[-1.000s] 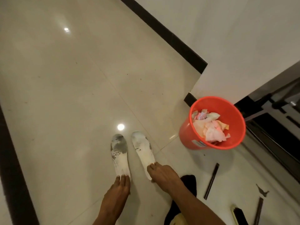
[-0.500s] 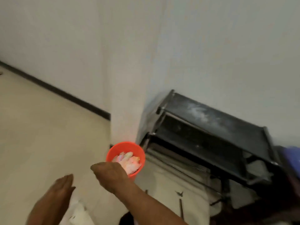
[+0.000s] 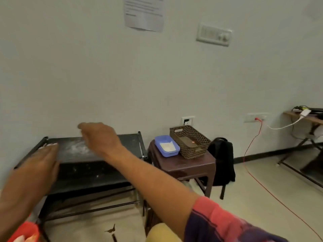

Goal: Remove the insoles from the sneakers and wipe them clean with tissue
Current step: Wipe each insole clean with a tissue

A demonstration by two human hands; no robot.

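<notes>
A black rack (image 3: 87, 175), dusted white on top, stands against the wall. Beside it a brown stool (image 3: 192, 167) carries a blue tub (image 3: 172, 152), perhaps of powder, just beside a woven basket (image 3: 196, 151). A black backpack (image 3: 222, 161) sits nearby.

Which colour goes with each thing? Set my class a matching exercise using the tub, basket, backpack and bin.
Things:
1. tub
2. basket
3. backpack
4. bin

Colours:
a. black
b. orange-red
c. blue
d. brown

Pairs: 1-c; 2-d; 3-a; 4-b
</notes>
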